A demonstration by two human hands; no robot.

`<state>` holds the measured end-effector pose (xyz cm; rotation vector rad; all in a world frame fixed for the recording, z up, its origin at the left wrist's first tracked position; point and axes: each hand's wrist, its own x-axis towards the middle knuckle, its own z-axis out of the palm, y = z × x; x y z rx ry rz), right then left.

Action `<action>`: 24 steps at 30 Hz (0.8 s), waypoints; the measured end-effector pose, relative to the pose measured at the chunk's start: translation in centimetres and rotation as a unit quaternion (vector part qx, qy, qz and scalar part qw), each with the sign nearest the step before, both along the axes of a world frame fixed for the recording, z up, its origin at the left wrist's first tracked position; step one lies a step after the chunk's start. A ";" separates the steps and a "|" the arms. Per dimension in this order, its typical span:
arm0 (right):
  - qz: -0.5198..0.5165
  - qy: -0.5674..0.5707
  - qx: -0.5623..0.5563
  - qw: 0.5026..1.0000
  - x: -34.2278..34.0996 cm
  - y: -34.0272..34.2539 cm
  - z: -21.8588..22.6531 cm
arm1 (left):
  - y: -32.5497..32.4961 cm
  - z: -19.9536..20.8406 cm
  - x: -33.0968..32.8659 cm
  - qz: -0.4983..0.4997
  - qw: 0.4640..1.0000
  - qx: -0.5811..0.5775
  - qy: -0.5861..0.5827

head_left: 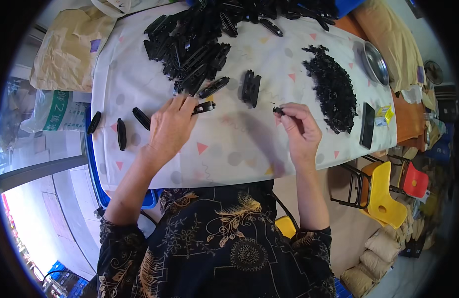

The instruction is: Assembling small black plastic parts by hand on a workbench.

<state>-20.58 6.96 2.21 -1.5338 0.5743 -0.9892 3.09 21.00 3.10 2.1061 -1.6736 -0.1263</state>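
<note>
Two hands were seen at work over the bench, which was covered in a pale patterned cloth. A long black plastic piece was pinched at the fingertips of the left hand, just below the big heap of long black pieces. A small black part was nipped between thumb and forefinger of the right hand, drawn, it was judged, from the pile of small black parts. A fitting step seemed in hand; careful lining-up of the two would be called for. Open cloth was left between the hands, while three finished-looking pieces lay near the left edge and a dark phone by the right edge.
</note>
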 end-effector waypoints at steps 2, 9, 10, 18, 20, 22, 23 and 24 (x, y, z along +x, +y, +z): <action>-0.032 0.040 -0.068 0.996 -0.4 1.2 0.2 | 0.4 -0.4 -1.1 0.033 0.996 0.032 0.071; -0.087 0.101 -0.317 0.939 -1.0 4.0 1.1 | 0.7 -1.1 -4.7 0.010 0.836 0.084 0.543; -0.092 0.105 -0.341 0.930 -0.9 4.3 1.3 | 0.6 -1.1 -5.1 -0.015 0.774 0.101 0.625; -0.089 0.108 -0.370 0.918 -0.9 5.4 0.6 | 0.4 0.6 -7.7 -0.010 0.655 0.078 0.751; -0.084 0.109 -0.367 0.920 -0.9 5.4 0.4 | 0.3 0.3 -7.7 -0.025 0.674 0.106 0.730; -0.080 0.109 -0.373 0.918 -0.9 5.4 0.3 | 0.2 0.5 -7.9 -0.025 0.674 0.100 0.731; -0.080 0.110 -0.371 0.919 -0.7 5.4 0.1 | 0.1 0.5 -8.0 -0.026 0.675 0.092 0.732; -0.091 0.097 -0.377 0.916 -0.4 5.4 -0.1 | 0.0 0.4 -8.1 -0.024 0.675 0.093 0.732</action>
